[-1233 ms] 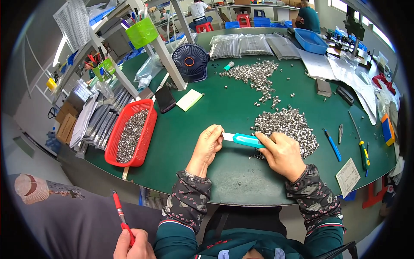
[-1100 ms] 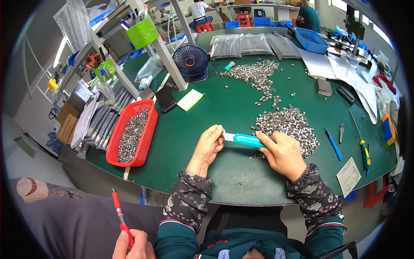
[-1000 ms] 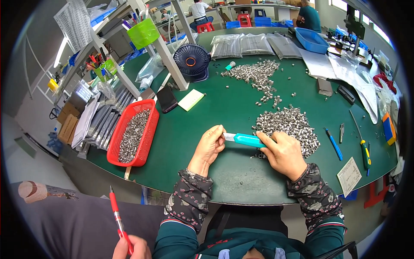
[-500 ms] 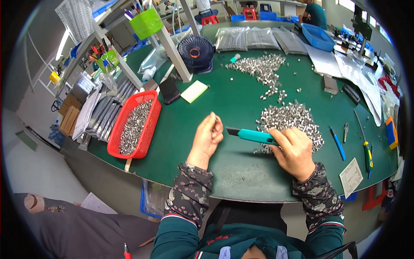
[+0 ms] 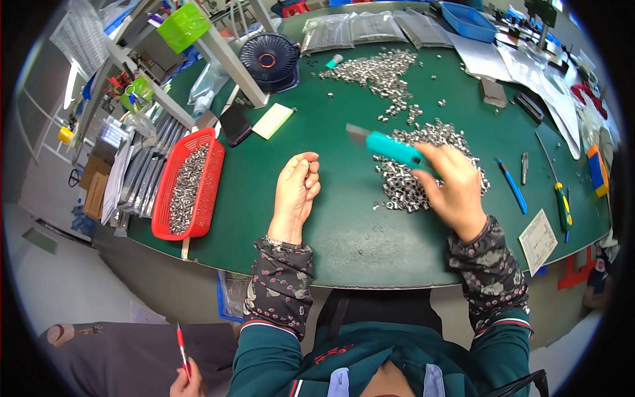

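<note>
Two hands work: right hand [image 5: 453,188] grips a teal knife [image 5: 390,147], whose blade could nick the curled, empty-looking left hand [image 5: 296,192].

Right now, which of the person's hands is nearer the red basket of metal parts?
Left. The left hand rests on the green mat just right of the red basket; the right hand is farther right, holding a teal knife.

Clear plastic bags [image 5: 370,30] at table's far edge; white printed paper slip [image 5: 537,241] near right edge.
</note>
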### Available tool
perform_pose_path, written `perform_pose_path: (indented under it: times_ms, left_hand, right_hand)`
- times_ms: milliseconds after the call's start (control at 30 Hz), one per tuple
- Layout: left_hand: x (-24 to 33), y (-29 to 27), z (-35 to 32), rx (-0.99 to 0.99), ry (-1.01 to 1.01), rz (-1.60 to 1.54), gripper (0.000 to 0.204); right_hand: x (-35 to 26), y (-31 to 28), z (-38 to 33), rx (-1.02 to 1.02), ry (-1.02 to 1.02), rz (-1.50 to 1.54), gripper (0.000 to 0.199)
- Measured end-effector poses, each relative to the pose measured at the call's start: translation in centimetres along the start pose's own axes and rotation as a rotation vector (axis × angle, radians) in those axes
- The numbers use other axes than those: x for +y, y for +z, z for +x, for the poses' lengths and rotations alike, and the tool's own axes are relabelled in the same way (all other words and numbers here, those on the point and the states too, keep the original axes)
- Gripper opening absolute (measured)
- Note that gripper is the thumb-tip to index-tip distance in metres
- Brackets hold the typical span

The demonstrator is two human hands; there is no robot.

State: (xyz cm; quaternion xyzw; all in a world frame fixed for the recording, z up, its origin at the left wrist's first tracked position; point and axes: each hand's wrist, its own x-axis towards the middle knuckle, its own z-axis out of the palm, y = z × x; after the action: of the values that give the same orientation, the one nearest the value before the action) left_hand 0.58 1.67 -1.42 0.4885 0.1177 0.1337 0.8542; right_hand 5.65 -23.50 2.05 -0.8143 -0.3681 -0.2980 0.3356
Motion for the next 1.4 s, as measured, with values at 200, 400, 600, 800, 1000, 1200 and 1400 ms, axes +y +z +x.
perform_pose_path:
  times_ms: [200,400,600,800,1000,1200,1400]
  left_hand:
    - [-1.0,1.2,-1.0,-0.225,-0.12,0.191,0.008]
    - [-2.7,3.9,-2.4,-0.431,0.124,0.941,0.01]
    - [-3.4,5.7,-3.4,-0.483,0.387,1.272,0.018]
    - [-3.3,4.9,-2.7,-0.436,0.315,1.131,0.013]
    - [-1.2,1.5,-1.1,-0.329,-0.211,-0.043,0.008]
    - [-1.0,-0.2,-0.3,-0.269,-0.145,-0.169,0.012]
    - [-1.1,-0.3,-0.1,-0.257,-0.141,-0.17,0.014]
  right_hand:
    - [1.5,0.5,0.0,0.167,0.095,0.101,0.03]
    - [1.1,0.4,-0.1,0.112,0.121,0.072,0.03]
    - [1.2,0.6,-0.1,0.114,0.098,0.078,0.03]
    - [1.1,1.0,0.1,0.089,0.076,0.089,0.031]
    - [0.7,0.3,-0.6,-0.057,0.084,0.143,0.028]
    - [0.2,0.6,-0.8,-0.27,0.074,0.218,0.026]
    - [-0.2,0.7,-0.7,-0.379,0.066,0.204,0.028]
